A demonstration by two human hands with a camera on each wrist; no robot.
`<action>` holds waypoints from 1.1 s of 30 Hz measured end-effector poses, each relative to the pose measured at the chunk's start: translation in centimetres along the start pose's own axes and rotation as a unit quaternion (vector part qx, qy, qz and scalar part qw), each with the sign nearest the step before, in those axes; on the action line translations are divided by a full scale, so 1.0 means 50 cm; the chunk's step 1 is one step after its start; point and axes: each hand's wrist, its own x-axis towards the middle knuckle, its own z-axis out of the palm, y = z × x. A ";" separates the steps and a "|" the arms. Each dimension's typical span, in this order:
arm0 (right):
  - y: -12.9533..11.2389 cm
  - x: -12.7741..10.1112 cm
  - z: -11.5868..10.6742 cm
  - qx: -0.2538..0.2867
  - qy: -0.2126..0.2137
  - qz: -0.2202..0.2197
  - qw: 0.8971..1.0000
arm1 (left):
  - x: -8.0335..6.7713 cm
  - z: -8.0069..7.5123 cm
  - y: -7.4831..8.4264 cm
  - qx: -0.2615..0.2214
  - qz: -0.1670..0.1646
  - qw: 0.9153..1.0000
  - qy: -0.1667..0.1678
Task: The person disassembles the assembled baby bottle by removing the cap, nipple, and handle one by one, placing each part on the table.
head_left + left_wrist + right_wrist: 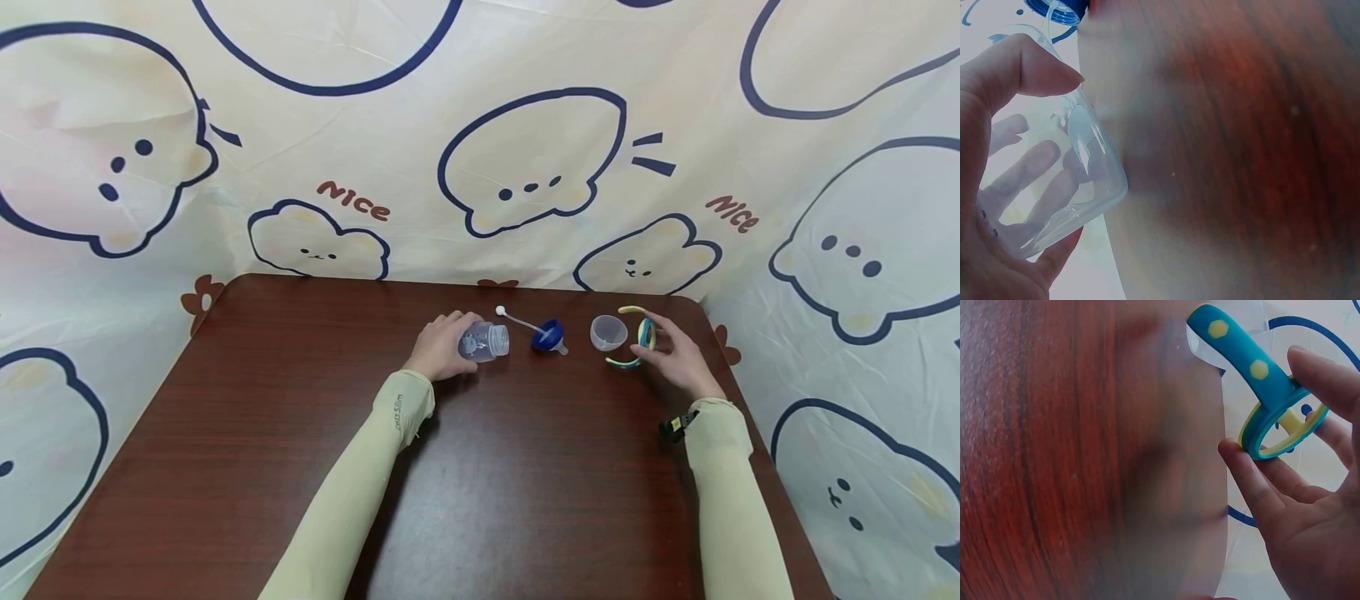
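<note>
My left hand (441, 346) grips a clear baby bottle (480, 342), tipped sideways with its uncapped threaded mouth facing right. Through the bottle's transparent wall (1100, 165), several fingers show in the left wrist view; the thumb lies across the near side. A two-armed bottle handle (647, 334), blue-green and yellow, is held at its ring by my right hand (681, 357). Yellow hexagons mark one handle arm (1238, 353) in the right wrist view. Between the hands lies a blue cap (548, 335) with a clear nipple and a straw ending in a white ball.
Left of the handle, a clear dome-shaped cover (608, 332) sits on the brown wooden table (525, 467). Right behind the table's far edge hangs a cream cloth (420, 167) with cartoon outlines, continuing along both sides.
</note>
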 end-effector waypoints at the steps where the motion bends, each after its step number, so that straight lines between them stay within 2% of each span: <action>1: 0.002 0.001 0.001 -0.001 -0.001 0.001 1.000 | 0.000 0.000 0.000 0.000 0.000 1.000 0.000; 14: 0.001 0.007 0.007 -0.015 0.005 0.017 1.000 | -0.001 0.000 0.001 -0.004 0.001 1.000 0.005; 33: -0.005 0.012 0.010 0.013 -0.015 0.059 0.998 | -0.002 0.000 0.004 -0.005 -0.005 1.000 0.000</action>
